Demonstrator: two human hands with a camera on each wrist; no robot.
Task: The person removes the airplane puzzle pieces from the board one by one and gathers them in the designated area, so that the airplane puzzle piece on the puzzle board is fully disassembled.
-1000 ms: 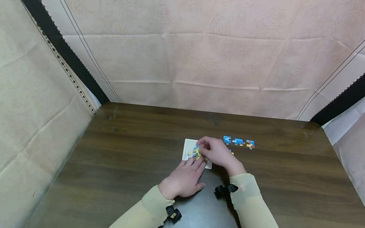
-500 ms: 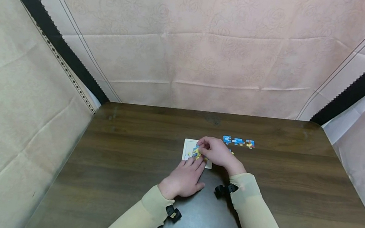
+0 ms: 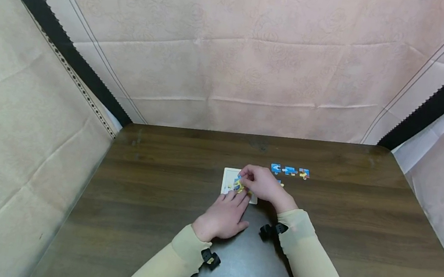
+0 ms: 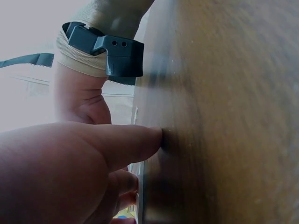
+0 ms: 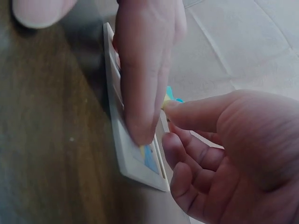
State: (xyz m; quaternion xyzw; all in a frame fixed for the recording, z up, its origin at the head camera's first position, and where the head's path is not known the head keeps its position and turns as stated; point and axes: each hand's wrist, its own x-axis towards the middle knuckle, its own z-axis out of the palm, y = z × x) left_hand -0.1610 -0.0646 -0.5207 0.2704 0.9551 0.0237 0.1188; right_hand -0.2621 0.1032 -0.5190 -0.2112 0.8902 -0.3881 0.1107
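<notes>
A small white-framed jigsaw puzzle board lies on the table, partly covered by both hands. My left hand rests on its near edge, fingers stretched forward, and the thumb touches the tabletop in the left wrist view. Over the board, my right hand pinches a yellow and blue jigsaw piece between thumb and index finger. Beneath the left fingertips, the right wrist view shows a blue and yellow patch of puzzle inside the frame. Most of the board's inside is hidden.
Beyond the right hand, three loose jigsaw pieces lie in a row on the brown wooden table. Another piece peeks out beside that hand. Pale cloth walls stand behind the table and at both sides.
</notes>
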